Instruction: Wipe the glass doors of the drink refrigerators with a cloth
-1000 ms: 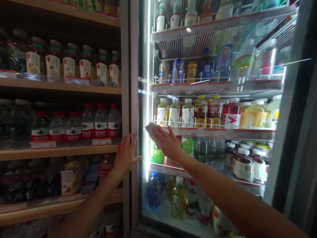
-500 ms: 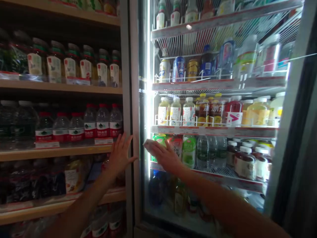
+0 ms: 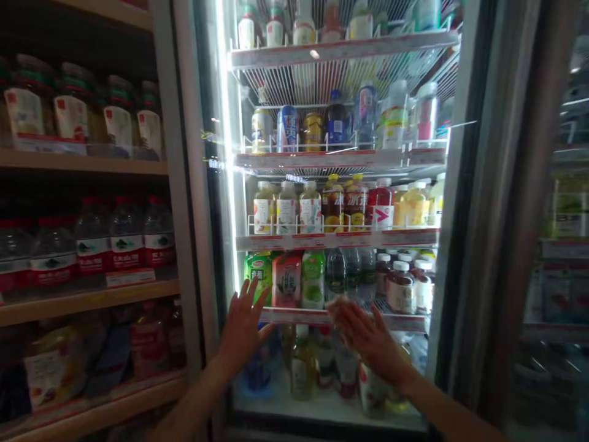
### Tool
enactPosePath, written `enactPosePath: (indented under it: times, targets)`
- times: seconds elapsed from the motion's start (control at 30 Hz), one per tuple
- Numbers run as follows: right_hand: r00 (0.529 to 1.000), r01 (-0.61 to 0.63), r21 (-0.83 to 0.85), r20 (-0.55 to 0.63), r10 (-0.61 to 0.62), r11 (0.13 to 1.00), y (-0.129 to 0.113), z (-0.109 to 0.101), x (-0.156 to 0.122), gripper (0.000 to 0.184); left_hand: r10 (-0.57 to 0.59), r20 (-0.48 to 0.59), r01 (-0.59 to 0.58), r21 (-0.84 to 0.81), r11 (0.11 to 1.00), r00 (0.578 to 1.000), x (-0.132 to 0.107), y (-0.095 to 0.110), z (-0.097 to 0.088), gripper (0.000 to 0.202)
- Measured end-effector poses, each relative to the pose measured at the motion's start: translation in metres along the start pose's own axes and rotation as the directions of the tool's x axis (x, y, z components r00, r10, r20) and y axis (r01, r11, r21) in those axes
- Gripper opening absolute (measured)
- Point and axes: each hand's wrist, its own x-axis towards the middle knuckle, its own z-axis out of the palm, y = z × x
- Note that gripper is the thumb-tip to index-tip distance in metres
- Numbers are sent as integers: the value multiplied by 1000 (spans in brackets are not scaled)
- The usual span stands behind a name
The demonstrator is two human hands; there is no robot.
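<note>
- Two bare hands are raised to the glass door (image 3: 214, 233) of a lit drinks cooler (image 3: 331, 412): the left hand (image 3: 243, 325) near its left side, the right hand (image 3: 368, 344) nearer the middle.
- The left hand holds nothing; its fingers are spread, probably for steadying, though firm contact cannot be told.
- The right hand's fingers lie close together, thumb apart, over a pale cloth (image 3: 335, 301); whether they pinch it is hidden. Such a flat hold likely suits pressing it to the glass.
- The cloth shows at the fingertips, in front of clear bottles (image 3: 337, 273).
- Behind the door, tea bottles (image 3: 310, 212) stand upright, labels outward, presumably for easy reading.
- At left, red-capped bottles (image 3: 125, 245) line a wooden shelf (image 3: 92, 302).
</note>
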Motion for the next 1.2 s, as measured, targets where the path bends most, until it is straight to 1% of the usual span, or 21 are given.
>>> enactPosePath:
  times: [0.07, 0.13, 0.17, 0.23, 0.3, 0.37, 0.43, 0.47, 0.53, 0.57, 0.6, 0.67, 0.7, 0.77, 0.83, 0.93, 0.97, 1.07, 1.1, 1.13, 1.2]
  targets:
    - [1000, 1, -14, 17, -1, 1000, 8, -5, -27, 46, 101, -29, -102, -30, 994, 994, 5, 24, 4, 68]
    - [993, -116, -48, -33, 114, 992, 26, -10, -39, 50, 172, -57, -175, -58, 983, 984, 11, 44, 8, 67]
    - [976, -210, -74, -77, 204, 975, 37, -13, -40, 53, 188, -71, -193, -71, 979, 980, 14, 53, 10, 67]
    - [911, -393, -130, -186, 367, 910, 59, -18, -39, 59, 193, -98, -203, -101, 974, 976, 22, 69, 13, 67]
    - [852, -505, -179, -260, 455, 844, 69, -21, -49, 62, 183, -114, -197, -128, 972, 977, 29, 83, 15, 68]
    - [818, -568, -213, -257, 515, 795, 61, -19, -76, 62, 186, -119, -203, -149, 968, 975, 33, 97, 17, 68]
    - [798, -602, -243, -207, 566, 761, 40, -15, -112, 60, 206, -125, -224, -158, 962, 971, 33, 108, 19, 66]
    - [798, -603, -247, -183, 575, 759, 30, -12, -129, 60, 219, -130, -238, -159, 958, 967, 33, 113, 21, 65]
    - [787, -617, -229, -159, 596, 753, 19, -8, -145, 60, 238, -145, -260, -158, 953, 960, 31, 120, 25, 63]
    - [773, -634, -199, -165, 612, 747, 20, -8, -143, 60, 241, -151, -264, -161, 951, 959, 31, 122, 27, 63]
    - [753, -657, -159, -190, 630, 737, 27, -9, -134, 60, 239, -158, -265, -169, 949, 958, 31, 123, 28, 64]
    - [703, -696, -70, -268, 659, 715, 50, -13, -101, 60, 221, -169, -252, -192, 948, 961, 36, 123, 29, 66]
    - [689, -696, -43, -322, 650, 716, 64, -16, -82, 60, 207, -175, -241, -204, 949, 963, 41, 122, 29, 68]
    - [678, -699, -33, -350, 647, 714, 90, -22, -47, 61, 157, -183, -195, -216, 957, 971, 56, 117, 25, 72]
    - [691, -689, -53, -351, 632, 723, 107, -27, -23, 61, 88, -186, -126, -203, 971, 979, 77, 109, 19, 77]
    - [740, -640, -81, -332, 585, 764, 126, -37, 0, 61, 6, -168, -30, -140, 990, 986, 112, 95, 7, 85]
    - [733, -644, -67, -340, 589, 762, 132, -41, 8, 61, -7, -154, -10, -114, 993, 988, 122, 91, 3, 87]
    - [636, -720, 8, -396, 663, 694, 141, -50, 43, 60, -15, -111, 9, -55, 998, 994, 139, 86, -5, 90]
    - [631, -721, 15, -398, 666, 692, 138, -51, 56, 60, -17, -105, 13, -42, 999, 994, 140, 87, -6, 90]
    - [667, -691, 3, -384, 639, 723, 132, -51, 68, 60, -17, -103, 14, -33, 999, 995, 140, 88, -7, 89]
    - [819, -521, -51, -309, 482, 852, 116, -47, 85, 60, -20, -110, 18, -18, 1000, 994, 138, 90, -8, 86]
